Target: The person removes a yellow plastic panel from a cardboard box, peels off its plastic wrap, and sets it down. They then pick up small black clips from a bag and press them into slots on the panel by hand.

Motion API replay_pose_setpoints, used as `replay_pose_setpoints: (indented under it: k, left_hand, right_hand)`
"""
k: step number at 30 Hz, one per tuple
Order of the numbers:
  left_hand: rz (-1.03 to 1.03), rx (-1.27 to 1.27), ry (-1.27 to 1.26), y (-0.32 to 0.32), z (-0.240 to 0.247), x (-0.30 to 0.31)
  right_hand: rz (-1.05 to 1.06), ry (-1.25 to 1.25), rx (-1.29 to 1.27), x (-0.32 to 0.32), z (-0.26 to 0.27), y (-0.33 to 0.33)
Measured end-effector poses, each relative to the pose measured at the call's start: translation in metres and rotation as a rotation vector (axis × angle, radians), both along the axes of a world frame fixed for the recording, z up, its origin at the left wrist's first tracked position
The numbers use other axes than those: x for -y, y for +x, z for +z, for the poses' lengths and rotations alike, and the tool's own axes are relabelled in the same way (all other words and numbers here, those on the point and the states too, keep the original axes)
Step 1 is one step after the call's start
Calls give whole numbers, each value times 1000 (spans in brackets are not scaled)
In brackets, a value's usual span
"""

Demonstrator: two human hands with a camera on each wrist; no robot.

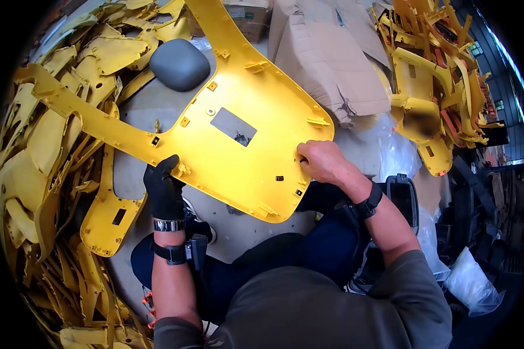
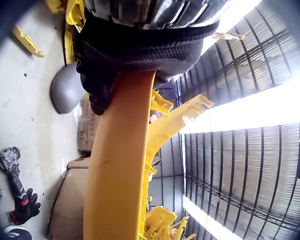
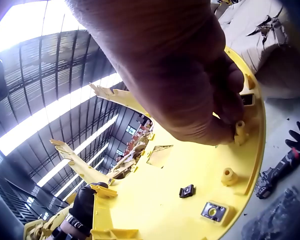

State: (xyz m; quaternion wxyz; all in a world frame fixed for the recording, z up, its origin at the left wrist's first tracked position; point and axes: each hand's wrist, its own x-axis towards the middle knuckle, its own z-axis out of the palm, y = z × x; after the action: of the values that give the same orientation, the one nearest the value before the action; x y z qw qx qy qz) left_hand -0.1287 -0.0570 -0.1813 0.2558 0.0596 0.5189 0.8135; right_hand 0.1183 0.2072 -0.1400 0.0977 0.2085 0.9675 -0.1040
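A large yellow plastic panel point(image 1: 262, 116) with two long arms and a rectangular opening is held over the person's lap, ribbed inner face up. The black-gloved left hand point(image 1: 164, 189) grips its edge at the base of one arm; the left wrist view shows the glove point(image 2: 140, 55) wrapped over the yellow part point(image 2: 117, 160). The bare right hand point(image 1: 323, 160) has curled fingers at the panel's right side. In the right wrist view that hand point(image 3: 190, 90) touches the panel beside a small post point(image 3: 240, 132); whatever its fingertips pinch is hidden. A small dark clip point(image 3: 187, 191) lies on the panel.
Yellow parts point(image 1: 41, 157) are heaped on the left, with another pile point(image 1: 442, 87) at the right. Beyond the panel are a grey rounded piece point(image 1: 179, 65) and cardboard point(image 1: 326, 58). A power tool point(image 2: 11, 167) and black glove point(image 2: 26, 207) lie on the floor.
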Motion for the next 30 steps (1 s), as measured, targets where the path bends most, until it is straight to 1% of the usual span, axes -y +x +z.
replay_pose_setpoints:
  k: [1,3,5,7,11,13,15,16,18,20,23,25,26,27,29,30]
  left_hand:
    - [4,-11,-7,2,3,-1]
    - [2,44,14,2,6,-1]
    - [1,-101,-72,0,-2,3]
    - [2,-142,-109,-1,-5,4]
    - [3,-68,-76,-2,-2,2]
    - [-3,-186,-131,-3,-6,4]
    - [-10,-440,-258,-7,-22,7]
    - [-17,-250,-155,-6,-14,5]
    - [-30,127,52,-5,2,0]
    - [-46,32,-14,-5,0,2]
    - [-85,-73,-99,-9,2,13]
    - [-96,-23,-94,-16,16,22]
    - [-119,-83,-120,-19,22,29]
    - [-118,-203,-199,-17,30,38]
    - [-138,-261,-239,-18,37,59]
    - [-135,-264,-237,-5,55,62]
  right_hand:
    - [-7,-17,-36,-2,-1,1]
    - [-16,-62,-93,-3,-3,2]
    - [-6,-109,-141,-6,-5,4]
    - [15,-151,-181,-10,-8,9]
    - [-118,-560,-306,-11,-5,17]
    - [-201,-759,-355,-11,-2,21]
    - [-297,-899,-350,-8,13,23]
    - [-346,-969,-349,-6,25,23]
    - [-405,-1017,-399,-5,48,27]
    - [-441,-1050,-440,-11,58,33]
    - [-388,-1006,-568,-14,73,39]
    - [-354,-1006,-567,-15,91,45]
    - [-329,-1014,-573,-12,100,48]
    - [-300,-1023,-577,-7,107,50]
    - [-203,-1086,-595,11,118,49]
    - [-163,-1106,-593,20,122,50]
